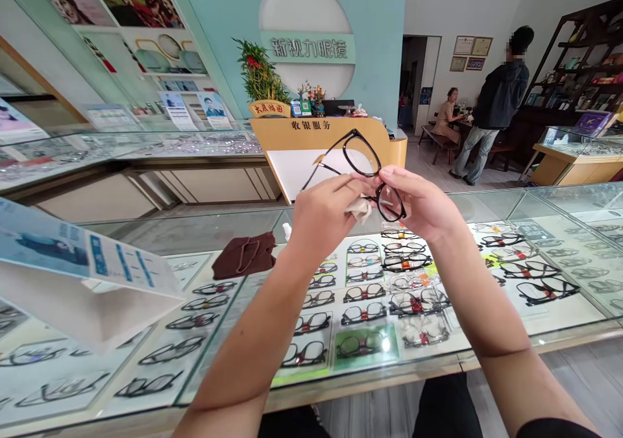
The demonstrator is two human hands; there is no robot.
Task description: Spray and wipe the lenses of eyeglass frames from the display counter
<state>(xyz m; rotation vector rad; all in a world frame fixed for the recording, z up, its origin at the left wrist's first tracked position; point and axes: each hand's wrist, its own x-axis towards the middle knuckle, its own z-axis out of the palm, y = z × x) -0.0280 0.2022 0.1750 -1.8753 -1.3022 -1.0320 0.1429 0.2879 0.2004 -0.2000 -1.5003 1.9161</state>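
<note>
A pair of black-rimmed eyeglasses [374, 169] is held up in front of me above the glass counter, tilted with one lens higher than the other. My right hand [422, 199] pinches the frame near the bridge between thumb and fingers. From the other side, my left hand [329, 209] closes around the lower part of the glasses, a pale crumpled cloth [361, 209] sticking out from its fingers. One temple arm [322, 159] reaches out to the left above that hand. The left fingertips are partly hidden behind the cloth and the frame.
The glass display counter [195, 376] holds rows of eyeglasses. On its top lie a dark brown cloth [244, 255] and a folded cardboard sign [87, 269] at left. A wooden cashier desk [389, 145] stands beyond. At right, one person [499, 100] stands and another [445, 119] sits.
</note>
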